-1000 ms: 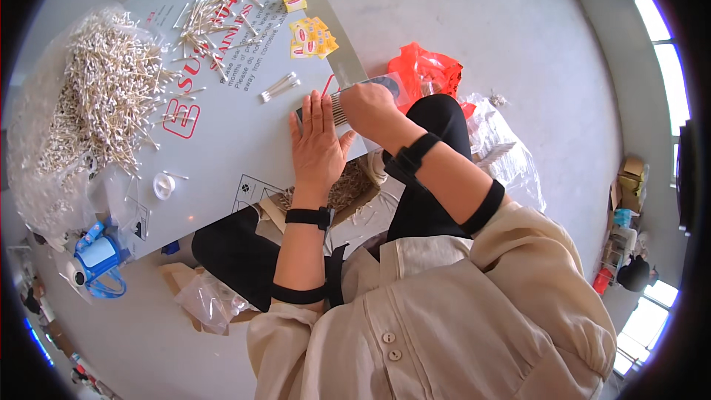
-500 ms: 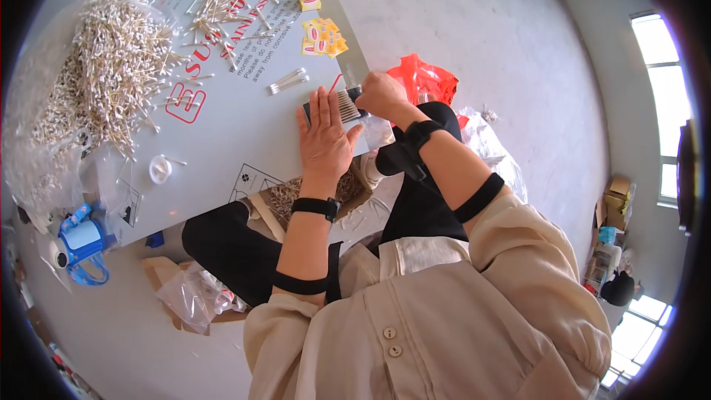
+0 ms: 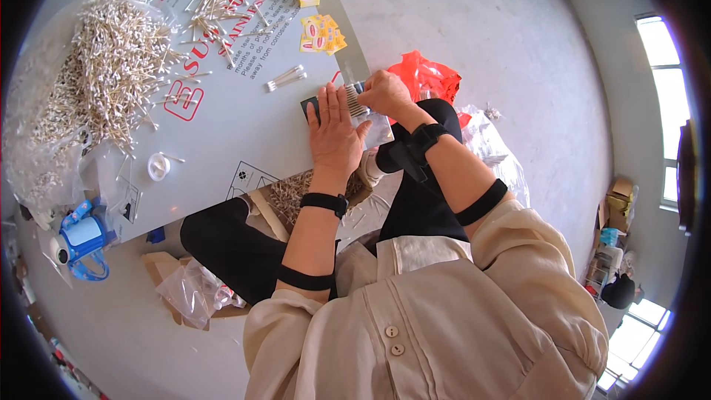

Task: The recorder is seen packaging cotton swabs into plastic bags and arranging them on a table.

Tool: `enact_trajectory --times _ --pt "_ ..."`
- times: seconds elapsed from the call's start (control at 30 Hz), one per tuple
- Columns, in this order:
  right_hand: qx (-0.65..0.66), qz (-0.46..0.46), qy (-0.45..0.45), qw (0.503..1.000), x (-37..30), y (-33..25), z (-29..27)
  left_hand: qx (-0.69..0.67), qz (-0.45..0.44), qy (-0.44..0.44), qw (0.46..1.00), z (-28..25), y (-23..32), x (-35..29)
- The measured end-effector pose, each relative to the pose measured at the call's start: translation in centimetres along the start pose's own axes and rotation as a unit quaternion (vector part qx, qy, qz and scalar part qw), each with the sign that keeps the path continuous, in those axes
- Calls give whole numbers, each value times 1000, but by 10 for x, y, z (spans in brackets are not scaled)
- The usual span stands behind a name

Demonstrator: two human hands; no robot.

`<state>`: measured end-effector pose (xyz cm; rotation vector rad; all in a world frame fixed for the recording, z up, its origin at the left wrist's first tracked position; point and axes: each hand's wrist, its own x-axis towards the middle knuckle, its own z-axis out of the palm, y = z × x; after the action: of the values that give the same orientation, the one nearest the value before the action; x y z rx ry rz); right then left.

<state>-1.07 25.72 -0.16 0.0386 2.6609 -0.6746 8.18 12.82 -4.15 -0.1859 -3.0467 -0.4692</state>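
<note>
My left hand [image 3: 335,133] lies flat, fingers spread, on a small dark tray [image 3: 314,106] at the near edge of a grey printed board [image 3: 244,96]. My right hand [image 3: 385,92] grips a row of cotton swabs [image 3: 354,99] inside a clear plastic bag [image 3: 378,132] beside the left hand. A small bundle of swabs [image 3: 285,78] lies just beyond the tray.
A big heap of cotton swabs [image 3: 96,74] covers the board's left, a smaller scatter [image 3: 222,4] farther back. Yellow packets [image 3: 320,32] lie near the far edge. A red plastic bag [image 3: 424,78] is on the floor, a blue tape dispenser [image 3: 78,241] at left, a white cap [image 3: 158,167] on the board.
Both hands stay on the tray and bag; the right hand has drawn the row of swabs slightly closer to the left hand. The view shifted a little.
</note>
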Motion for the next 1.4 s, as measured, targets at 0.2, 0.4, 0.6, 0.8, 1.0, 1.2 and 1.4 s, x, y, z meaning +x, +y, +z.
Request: enact_trajectory --times 0.2,0.4,0.6,0.8,1.0,1.2,1.4 --pt "-24 -21 28 999 -6 -7 1 -4 20 -1 1000 2 1 0" --pt "-26 -20 43 999 -9 -5 5 0 35 -3 999 -1 1 -3" --pt "6 -54 88 995 -9 0 11 -19 60 19 998 1 2 5" --pt "-2 -62 91 994 -10 -2 12 -23 85 30 996 4 2 11" --pt "9 -73 97 993 -12 12 12 -173 79 84 978 2 -10 10" --pt "312 49 405 858 -12 62 50 -407 -23 183 895 1 -11 15" --pt "762 131 67 630 -26 65 59 -512 -29 186 838 12 -4 30"
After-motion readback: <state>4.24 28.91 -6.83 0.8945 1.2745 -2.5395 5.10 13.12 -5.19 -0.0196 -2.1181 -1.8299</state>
